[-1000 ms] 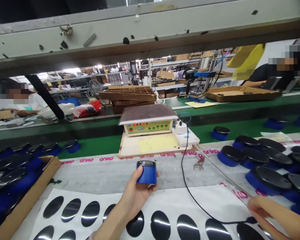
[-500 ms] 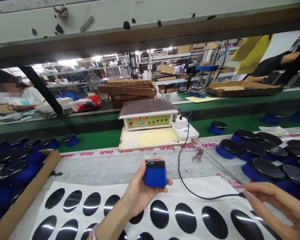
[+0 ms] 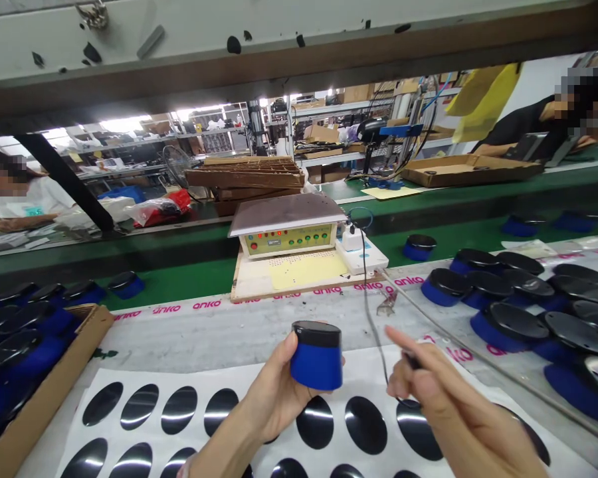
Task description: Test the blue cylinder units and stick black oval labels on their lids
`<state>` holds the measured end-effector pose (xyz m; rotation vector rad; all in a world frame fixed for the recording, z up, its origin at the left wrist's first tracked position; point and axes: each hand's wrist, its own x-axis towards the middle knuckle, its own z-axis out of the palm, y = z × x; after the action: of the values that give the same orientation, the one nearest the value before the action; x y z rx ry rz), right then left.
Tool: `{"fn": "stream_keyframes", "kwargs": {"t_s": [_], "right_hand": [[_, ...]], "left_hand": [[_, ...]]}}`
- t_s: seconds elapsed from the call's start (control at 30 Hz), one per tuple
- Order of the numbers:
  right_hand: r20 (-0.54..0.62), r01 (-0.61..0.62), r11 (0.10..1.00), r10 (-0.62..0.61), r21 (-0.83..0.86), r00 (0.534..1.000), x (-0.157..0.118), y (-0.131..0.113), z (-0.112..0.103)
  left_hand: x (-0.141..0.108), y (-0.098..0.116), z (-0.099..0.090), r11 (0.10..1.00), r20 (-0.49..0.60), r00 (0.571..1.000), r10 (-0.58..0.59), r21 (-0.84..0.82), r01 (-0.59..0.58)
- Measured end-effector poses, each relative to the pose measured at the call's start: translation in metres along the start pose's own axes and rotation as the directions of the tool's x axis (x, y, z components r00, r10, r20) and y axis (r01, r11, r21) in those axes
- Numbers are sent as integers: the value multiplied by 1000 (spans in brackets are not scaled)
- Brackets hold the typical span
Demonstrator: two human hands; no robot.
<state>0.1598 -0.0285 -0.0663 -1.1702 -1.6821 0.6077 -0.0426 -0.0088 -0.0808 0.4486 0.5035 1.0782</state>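
My left hand [image 3: 274, 393] holds a small blue cylinder with a black top [image 3: 317, 355] upright above the bench. My right hand [image 3: 428, 385] pinches the plug end of a thin black cable [image 3: 367, 312], a short way right of the cylinder and apart from it. The cable runs back to a white adapter [image 3: 349, 240] beside the beige tester box [image 3: 286, 232]. Below both hands lies a white sheet of glossy black oval stickers [image 3: 179, 408].
Several blue units with black lids [image 3: 508, 299] crowd the right of the bench. A cardboard box [image 3: 54, 372] at left holds more. A green conveyor [image 3: 189, 282] runs behind the tester. Other people sit at the far left and far right.
My right hand has carried the cable plug from the right side inward and up toward the cylinder. My left hand has shifted the cylinder slightly right and lower.
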Motion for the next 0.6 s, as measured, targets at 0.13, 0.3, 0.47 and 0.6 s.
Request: {"fn": "stream_keyframes", "kwargs": {"t_s": [0.13,0.3,0.47,0.6], "right_hand": [[60,-30,999,28,32,998,1,-6,13],[45,42,999,-44,26,998,-1,-2,26],[57,233,967,-228,-100,972,3,-5,23],[73,367,892,-361,-264,930,2,-8,19]], "left_hand": [[1,1,7,996,-11,998,-69,-63,68],[3,-5,5,995,-6,995,-95,-17,95],[-1,-11,2,964,-59,998,21,267,-4],[-6,-12,8,783,-129,963,237,612,-111]]}}
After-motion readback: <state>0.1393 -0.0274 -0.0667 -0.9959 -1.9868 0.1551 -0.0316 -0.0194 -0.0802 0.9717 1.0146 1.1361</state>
